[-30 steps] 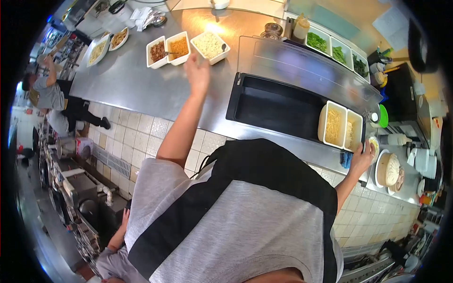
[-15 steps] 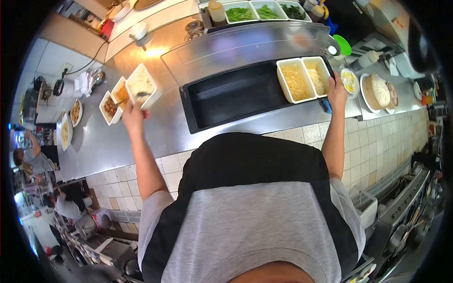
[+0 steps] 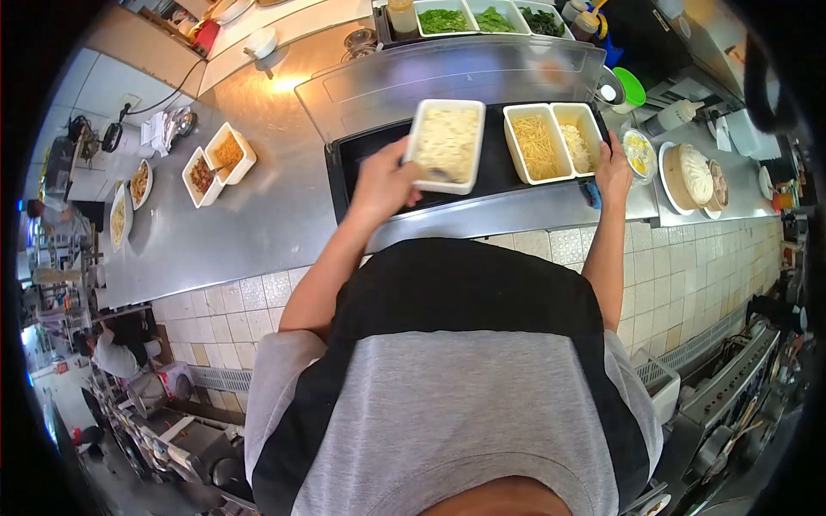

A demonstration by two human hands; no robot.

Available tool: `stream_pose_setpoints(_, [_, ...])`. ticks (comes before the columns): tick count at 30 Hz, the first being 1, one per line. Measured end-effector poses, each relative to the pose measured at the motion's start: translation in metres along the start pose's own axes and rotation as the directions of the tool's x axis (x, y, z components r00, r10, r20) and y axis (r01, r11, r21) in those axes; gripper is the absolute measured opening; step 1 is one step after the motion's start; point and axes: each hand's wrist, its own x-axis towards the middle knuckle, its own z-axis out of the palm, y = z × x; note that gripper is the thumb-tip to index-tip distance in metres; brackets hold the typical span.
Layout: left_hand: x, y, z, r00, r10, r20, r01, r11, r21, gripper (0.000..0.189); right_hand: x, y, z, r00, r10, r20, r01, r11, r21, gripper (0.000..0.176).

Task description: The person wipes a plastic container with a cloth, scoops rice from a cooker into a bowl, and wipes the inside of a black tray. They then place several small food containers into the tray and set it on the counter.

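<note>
My left hand grips the left side of a white rectangular container filled with pale chopped food, a spoon lying in it near the bottom edge. It hangs over the long black bin. At the bin's right end sit a white container of yellow shreds and a white container of pale crumbly food. My right hand is closed around the right end of the black bin, beside the crumbly-food container; some of its fingers are hidden.
A clear raised lid stands behind the bin. On the steel counter at left are containers of orange food and brown diced food. A bamboo steamer with dough is at right. Trays of greens line the back.
My left hand has lifted the container of pale chopped food off the left counter and carried it right, over the black bin. My right hand has stayed at the bin's right end.
</note>
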Motion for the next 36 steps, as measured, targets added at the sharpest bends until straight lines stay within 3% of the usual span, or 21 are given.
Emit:
stream_pose_setpoints(2, [0.014,-0.009,0.028,0.992,0.123,-0.029,-0.119,0.987,0.111,0.037,0.001,0.004,0.002,1.0,-0.025,-0.008,0.025,1.0,0.007,0.038])
stream_pose_setpoints(4, [0.02,-0.012,0.047,0.993,0.118,-0.02,-0.115,0.987,0.117,0.036,0.001,0.004,0.0,1.0,-0.022,0.015,0.022,1.0,-0.007,0.039])
stream_pose_setpoints(7, [0.025,-0.021,0.063,0.909,0.413,-0.052,-0.36,0.843,0.401,0.045,0.003,0.006,0.002,0.997,-0.005,0.072,0.006,1.0,-0.019,0.041])
stream_pose_setpoints(10, [0.02,-0.023,0.069,0.966,0.257,-0.024,-0.24,0.93,0.278,0.052,0.006,0.013,0.005,0.994,-0.006,0.105,0.008,1.0,-0.019,0.042])
stream_pose_setpoints(12, [0.019,-0.026,0.068,0.955,0.294,-0.027,-0.282,0.936,0.212,0.058,0.007,0.021,0.01,0.997,-0.027,0.077,0.031,0.998,-0.054,0.043])
stream_pose_setpoints(14, [0.019,-0.034,0.062,0.956,0.293,0.022,-0.288,0.919,0.268,0.053,0.009,0.023,0.01,0.996,-0.015,0.086,0.022,0.997,-0.076,0.044])
stream_pose_setpoints(17, [-0.001,-0.015,0.008,0.905,0.42,-0.069,-0.403,0.897,0.182,0.042,0.013,0.036,0.016,0.996,-0.079,0.05,0.082,0.995,-0.054,0.044])
stream_pose_setpoints(19, [-0.008,-0.029,-0.038,0.747,0.465,-0.475,-0.444,0.881,0.165,0.03,0.012,0.03,0.012,0.997,-0.05,0.065,0.053,0.998,-0.044,0.044])
stream_pose_setpoints(20, [-0.002,-0.05,-0.067,0.69,0.331,-0.643,-0.395,0.917,0.048,0.024,0.01,0.026,0.01,0.997,-0.032,0.071,0.035,0.999,-0.039,0.043])
stream_pose_setpoints(21, [0.005,-0.074,-0.106,0.531,0.349,-0.772,-0.512,0.858,0.036,0.021,0.01,0.029,0.012,0.997,-0.059,0.05,0.061,0.998,-0.032,0.043])
stream_pose_setpoints(22, [-0.001,-0.085,-0.14,0.448,0.201,-0.871,-0.404,0.915,0.004,0.025,0.011,0.031,0.013,0.997,-0.057,0.05,0.059,0.998,-0.038,0.043])
stream_pose_setpoints(23, [-0.002,-0.099,-0.168,0.348,0.05,-0.936,-0.399,0.912,-0.1,0.033,0.012,0.032,0.013,0.997,-0.055,0.049,0.057,0.997,-0.045,0.043])
stream_pose_setpoints(25, [0.015,-0.157,-0.234,0.25,-0.26,-0.933,-0.171,0.936,-0.307,0.035,0.012,0.03,0.014,0.998,-0.031,0.058,0.033,0.998,-0.048,0.043])
stream_pose_setpoints(28, [0.014,-0.15,-0.27,0.513,-0.447,-0.733,-0.076,0.827,-0.557,0.037,0.01,0.025,0.009,0.997,0.026,0.079,-0.021,0.998,-0.06,0.043])
stream_pose_setpoints(29, [0.025,-0.16,-0.283,0.574,-0.434,-0.694,-0.028,0.837,-0.547,0.033,0.01,0.023,0.009,0.996,0.038,0.086,-0.031,0.997,-0.075,0.044])
stream_pose_setpoints(36, [0.048,-0.153,-0.283,0.704,-0.367,-0.608,-0.058,0.824,-0.564,0.028,0.011,0.03,0.012,0.998,-0.022,0.052,0.027,0.996,-0.086,0.043])
